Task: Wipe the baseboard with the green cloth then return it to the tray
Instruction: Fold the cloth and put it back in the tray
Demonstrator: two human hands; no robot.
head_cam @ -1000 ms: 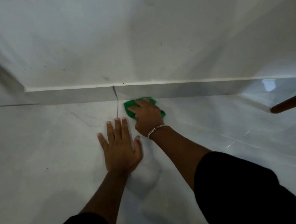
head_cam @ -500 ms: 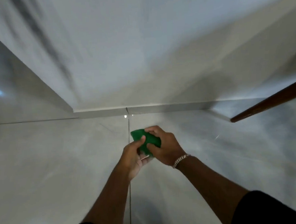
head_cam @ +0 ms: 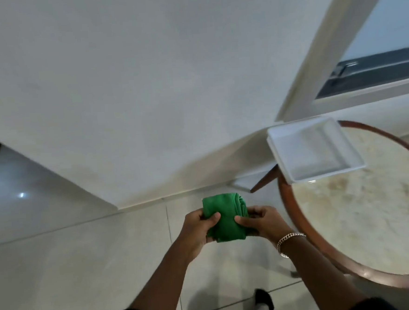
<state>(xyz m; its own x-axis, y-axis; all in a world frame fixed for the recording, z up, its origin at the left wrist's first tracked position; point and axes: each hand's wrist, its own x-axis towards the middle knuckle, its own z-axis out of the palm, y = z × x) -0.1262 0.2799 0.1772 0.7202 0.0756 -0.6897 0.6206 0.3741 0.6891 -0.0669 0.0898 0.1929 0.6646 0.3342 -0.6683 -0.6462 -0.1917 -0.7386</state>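
The green cloth [head_cam: 224, 216] is folded into a thick pad and held in the air above the floor. My left hand [head_cam: 199, 230] grips its left side, thumb on top. My right hand [head_cam: 261, 221], with a metal bracelet on the wrist, grips its right side. The baseboard [head_cam: 177, 196] runs along the foot of the white wall just beyond the cloth. The white tray [head_cam: 349, 166] sits empty on the left part of a round table, to the upper right of my hands.
The round table [head_cam: 371, 206] has a pale marbled top, a brown wooden rim and a slanted wooden leg [head_cam: 264, 182]. A window frame [head_cam: 322, 57] rises behind the tray. Glossy floor tiles [head_cam: 73, 261] spread to the left. A dark shoe [head_cam: 263, 298] shows below.
I have risen from the floor, so the view is higher and the table and tray came into sight. The cloth left the floor; both hands now hold it folded.
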